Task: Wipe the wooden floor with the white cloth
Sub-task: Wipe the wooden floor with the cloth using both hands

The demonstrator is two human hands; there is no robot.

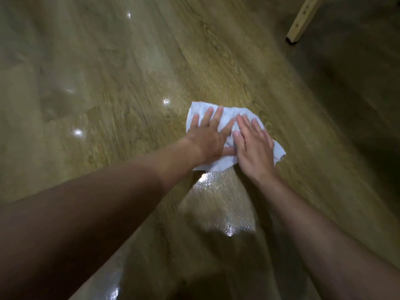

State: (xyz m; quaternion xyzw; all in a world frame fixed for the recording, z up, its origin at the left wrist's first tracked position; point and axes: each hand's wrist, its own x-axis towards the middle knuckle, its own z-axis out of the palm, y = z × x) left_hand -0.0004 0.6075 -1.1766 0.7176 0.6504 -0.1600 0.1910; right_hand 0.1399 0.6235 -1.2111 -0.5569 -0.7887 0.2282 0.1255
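the white cloth lies spread and rumpled on the wooden floor, a little right of the middle of the scene. both grips rest on top of it, side by side. the left grip covers its left half, fingers straight and fanned toward the far side. the right grip covers its right half, fingers straight and close together, angled far and left. neither curls round the cloth: each is opened out and presses flat on it (the thumbs lie close together at the cloth's middle, whether touching i cannot tell). one corner of cloth sticks out at the far left beyond the left fingertips, another at the right past the right grip's outer edge, and a strip shows along the near side between the wrists. just near of the cloth, between the bare left forearm and right forearm, a glossy, wet-looking patch of floor shines. small bright glints sit on the boards left of the cloth. at the far right a pale furniture leg with a dark foot stands on the floor, well apart from the cloth
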